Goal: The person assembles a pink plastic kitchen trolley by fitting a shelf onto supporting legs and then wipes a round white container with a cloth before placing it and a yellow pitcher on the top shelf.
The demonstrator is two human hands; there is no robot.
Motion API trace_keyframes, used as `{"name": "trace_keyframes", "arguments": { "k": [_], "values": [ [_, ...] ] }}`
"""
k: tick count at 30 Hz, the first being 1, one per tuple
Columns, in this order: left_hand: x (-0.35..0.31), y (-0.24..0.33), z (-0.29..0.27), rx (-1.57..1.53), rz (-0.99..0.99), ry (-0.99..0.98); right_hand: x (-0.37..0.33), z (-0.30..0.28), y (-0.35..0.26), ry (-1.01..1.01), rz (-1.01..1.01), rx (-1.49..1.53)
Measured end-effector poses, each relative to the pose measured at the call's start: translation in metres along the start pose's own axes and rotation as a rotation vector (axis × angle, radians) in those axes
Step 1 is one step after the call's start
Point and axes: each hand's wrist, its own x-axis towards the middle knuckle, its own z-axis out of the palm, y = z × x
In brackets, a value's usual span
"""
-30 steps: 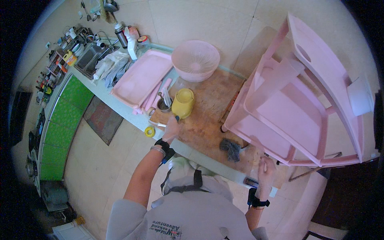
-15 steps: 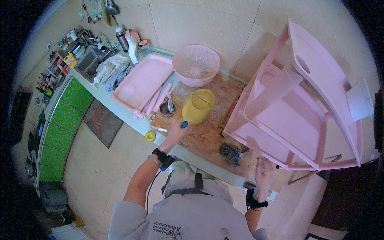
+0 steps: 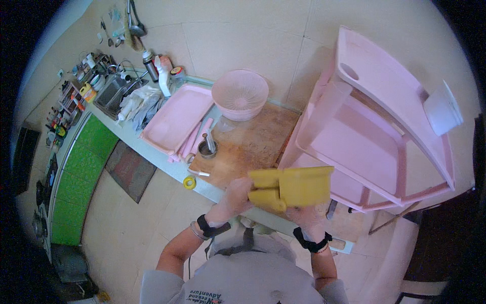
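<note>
A yellow plastic jug (image 3: 306,186) is lifted above the near edge of the wooden board (image 3: 238,164), tipped on its side and slightly blurred. My left hand (image 3: 235,197) is closed on its left end, by the handle. At the jug's lower right edge is my right hand (image 3: 308,220), its fingers partly behind the jug and smeared, seemingly gripping it. To the left on the board, a small metal cup (image 3: 207,149) holds several upright tools. A white stick-like piece (image 3: 199,173) and a yellow tape roll (image 3: 189,182) lie by the counter's front edge.
A large pink shelf unit (image 3: 369,137) stands at the right, with a white cup (image 3: 443,109) on top. Behind the board is a pink basket (image 3: 240,93). Left of it lie a pink tray (image 3: 177,114) and pink tubes (image 3: 192,139). The sink (image 3: 119,93) is farther left.
The yellow jug has been raised off the board, moved right and turned over. My right hand has come left to it. The dark cloth on the board is now out of sight.
</note>
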Motion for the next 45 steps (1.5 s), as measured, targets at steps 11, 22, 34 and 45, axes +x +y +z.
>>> {"name": "trace_keyframes", "arguments": {
  "k": [11, 22, 34, 45],
  "values": [
    [0.031, 0.052, 0.017, -0.155, 0.038, -0.218, -0.013, -0.021, -0.018, 0.128, 0.158, 0.655],
    [0.064, 0.016, 0.043, 0.063, -0.045, 0.176, -0.012, -0.211, -0.111, 0.682, 0.302, 0.321],
    [0.129, 0.049, 0.071, -0.241, -0.164, 0.076, 0.089, -0.387, -0.135, 0.444, 0.224, -0.193],
    [0.122, 0.018, 0.084, -0.248, -0.157, 0.153, 0.07, -0.389, -0.111, 0.254, 0.416, 0.065]
  ]
}}
